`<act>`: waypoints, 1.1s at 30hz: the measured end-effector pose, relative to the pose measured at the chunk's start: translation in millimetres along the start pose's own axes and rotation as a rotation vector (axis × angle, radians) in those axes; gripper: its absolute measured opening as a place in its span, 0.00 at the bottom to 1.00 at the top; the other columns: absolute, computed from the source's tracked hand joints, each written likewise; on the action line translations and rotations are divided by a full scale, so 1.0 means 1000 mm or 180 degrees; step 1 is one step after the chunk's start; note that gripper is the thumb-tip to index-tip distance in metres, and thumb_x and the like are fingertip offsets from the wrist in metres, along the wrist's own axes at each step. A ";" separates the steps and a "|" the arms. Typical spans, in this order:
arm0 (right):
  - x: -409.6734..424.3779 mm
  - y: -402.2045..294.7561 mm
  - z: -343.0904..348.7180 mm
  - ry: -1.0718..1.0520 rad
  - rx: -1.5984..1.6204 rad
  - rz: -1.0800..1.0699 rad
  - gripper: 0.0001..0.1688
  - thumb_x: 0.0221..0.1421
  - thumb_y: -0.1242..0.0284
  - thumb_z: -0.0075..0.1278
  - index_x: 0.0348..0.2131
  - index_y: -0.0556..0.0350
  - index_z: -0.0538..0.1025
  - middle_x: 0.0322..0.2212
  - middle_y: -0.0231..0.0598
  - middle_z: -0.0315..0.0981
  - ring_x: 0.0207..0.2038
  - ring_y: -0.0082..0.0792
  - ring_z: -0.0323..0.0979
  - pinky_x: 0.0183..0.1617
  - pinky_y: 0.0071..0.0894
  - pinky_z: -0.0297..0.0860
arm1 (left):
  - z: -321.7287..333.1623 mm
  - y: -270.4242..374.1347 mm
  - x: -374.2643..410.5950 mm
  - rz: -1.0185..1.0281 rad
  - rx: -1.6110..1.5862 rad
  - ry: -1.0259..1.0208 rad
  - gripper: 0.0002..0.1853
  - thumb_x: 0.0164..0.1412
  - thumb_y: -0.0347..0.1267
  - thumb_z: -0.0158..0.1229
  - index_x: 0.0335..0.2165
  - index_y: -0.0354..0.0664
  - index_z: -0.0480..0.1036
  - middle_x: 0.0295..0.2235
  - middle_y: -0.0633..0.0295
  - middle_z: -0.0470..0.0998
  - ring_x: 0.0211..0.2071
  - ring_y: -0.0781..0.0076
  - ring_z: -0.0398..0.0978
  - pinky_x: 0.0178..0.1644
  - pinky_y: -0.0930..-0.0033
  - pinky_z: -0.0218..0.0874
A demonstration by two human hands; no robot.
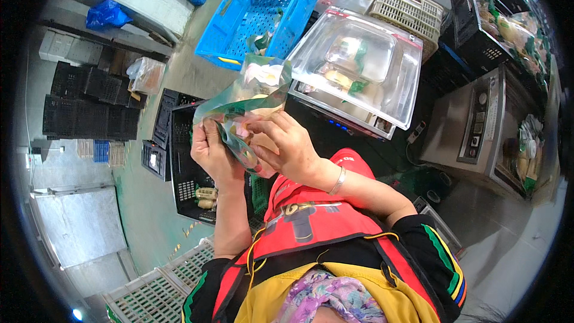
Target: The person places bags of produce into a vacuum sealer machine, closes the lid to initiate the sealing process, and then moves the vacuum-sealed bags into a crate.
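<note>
A clear plastic bag printed in green (237, 107) is held up in front of me, with pale food pieces visible through its film. My left hand (215, 152) grips the bag's left side, thumb uppermost. On the other side, the bent fingers of my right hand (287, 143) are at the bag's edge and seem to pinch it; the fingertips are partly hidden. Just beyond is a vacuum sealer with a clear domed lid (363, 49), and bagged food (343, 80) shows under the lid. A blue perforated crate (228, 22) stands to its left, holding a few bags.
Below my left hand, a black crate (186, 161) holds packed pale food (206, 197). A steel machine (462, 121) stands at right, near a black crate full of bagged food (466, 31). Black crates (89, 116) are stacked at left. A white slatted crate (152, 291) is at lower left.
</note>
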State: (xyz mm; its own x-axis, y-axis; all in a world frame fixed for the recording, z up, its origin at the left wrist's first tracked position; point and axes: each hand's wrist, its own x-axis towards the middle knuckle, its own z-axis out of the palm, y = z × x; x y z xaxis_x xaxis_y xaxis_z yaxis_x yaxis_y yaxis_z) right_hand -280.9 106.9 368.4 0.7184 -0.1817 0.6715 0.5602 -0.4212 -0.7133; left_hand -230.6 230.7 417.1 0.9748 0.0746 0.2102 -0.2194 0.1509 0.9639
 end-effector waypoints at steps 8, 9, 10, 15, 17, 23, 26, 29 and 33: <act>-0.001 0.012 0.027 -0.0384 0.1121 0.0699 0.15 0.44 0.83 0.55 0.35 0.60 0.71 0.33 0.45 0.70 0.35 0.44 0.72 0.38 0.33 0.70 | -0.013 -0.025 -0.006 -0.0446 -0.0195 0.0134 0.09 0.65 0.30 0.47 0.33 0.37 0.72 0.28 0.69 0.74 0.28 0.86 0.68 0.33 0.80 0.60; -0.001 0.016 0.026 -0.0407 0.1125 0.0640 0.14 0.45 0.83 0.55 0.35 0.60 0.71 0.32 0.45 0.70 0.34 0.43 0.72 0.37 0.32 0.70 | -0.020 -0.031 -0.002 -0.0469 -0.0071 0.0101 0.09 0.65 0.30 0.48 0.33 0.37 0.72 0.28 0.69 0.74 0.28 0.86 0.68 0.33 0.80 0.60; 0.000 0.019 0.023 -0.0485 0.1200 0.0855 0.12 0.46 0.82 0.55 0.33 0.62 0.71 0.31 0.42 0.70 0.33 0.39 0.73 0.35 0.29 0.69 | -0.028 -0.037 0.003 -0.0489 0.0051 0.0058 0.09 0.65 0.30 0.48 0.33 0.37 0.72 0.28 0.69 0.74 0.28 0.86 0.68 0.33 0.80 0.60; -0.047 0.068 -0.015 0.0274 0.1074 0.2235 0.05 0.52 0.80 0.53 0.32 0.64 0.72 0.28 0.37 0.74 0.32 0.21 0.71 0.36 0.22 0.68 | -0.072 -0.054 0.022 -0.0737 0.0427 -0.0073 0.08 0.64 0.29 0.47 0.36 0.35 0.72 0.33 0.65 0.76 0.31 0.81 0.70 0.37 0.79 0.62; -0.058 0.075 -0.014 0.0219 0.1067 0.2451 0.06 0.52 0.80 0.53 0.32 0.63 0.73 0.27 0.35 0.74 0.32 0.20 0.70 0.38 0.20 0.67 | -0.074 -0.065 0.022 -0.0515 0.0705 -0.0212 0.09 0.64 0.27 0.46 0.36 0.34 0.72 0.33 0.64 0.75 0.32 0.80 0.70 0.39 0.77 0.61; -0.045 0.108 -0.006 -0.0441 0.2151 0.3217 0.07 0.58 0.75 0.49 0.34 0.62 0.74 0.29 0.31 0.73 0.34 0.19 0.69 0.40 0.19 0.66 | -0.106 -0.095 0.038 -0.0910 0.1015 -0.0457 0.10 0.65 0.28 0.44 0.35 0.33 0.71 0.30 0.66 0.74 0.31 0.83 0.68 0.36 0.79 0.59; -0.081 0.178 -0.011 -0.0099 0.1451 0.3778 0.10 0.58 0.74 0.48 0.38 0.63 0.74 0.28 0.32 0.74 0.34 0.22 0.71 0.41 0.24 0.68 | -0.117 -0.105 0.034 -0.1203 0.1441 -0.0657 0.10 0.66 0.29 0.44 0.32 0.35 0.70 0.26 0.68 0.70 0.28 0.85 0.64 0.33 0.78 0.57; -0.072 0.228 0.003 0.0183 0.1386 0.3940 0.17 0.56 0.76 0.47 0.46 0.63 0.71 0.35 0.35 0.73 0.39 0.23 0.69 0.42 0.22 0.67 | -0.125 -0.106 0.024 -0.1638 0.1966 -0.0749 0.10 0.65 0.28 0.44 0.26 0.36 0.65 0.23 0.71 0.66 0.25 0.85 0.60 0.29 0.78 0.55; -0.077 0.317 0.059 0.0355 0.0743 0.4296 0.20 0.52 0.75 0.49 0.46 0.63 0.70 0.39 0.43 0.73 0.42 0.32 0.70 0.46 0.29 0.66 | -0.161 -0.137 -0.001 -0.2151 0.2055 -0.0810 0.10 0.64 0.28 0.45 0.25 0.36 0.65 0.21 0.71 0.64 0.23 0.86 0.58 0.27 0.77 0.53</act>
State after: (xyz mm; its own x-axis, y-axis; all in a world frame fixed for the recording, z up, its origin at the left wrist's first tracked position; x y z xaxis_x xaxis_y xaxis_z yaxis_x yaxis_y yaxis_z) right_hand -134.4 40.1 79.0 0.7253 -0.4015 -0.5592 -0.4766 0.2934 -0.8287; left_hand -207.6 368.8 258.9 0.8833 -0.0564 -0.4654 0.3808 -0.4926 0.7825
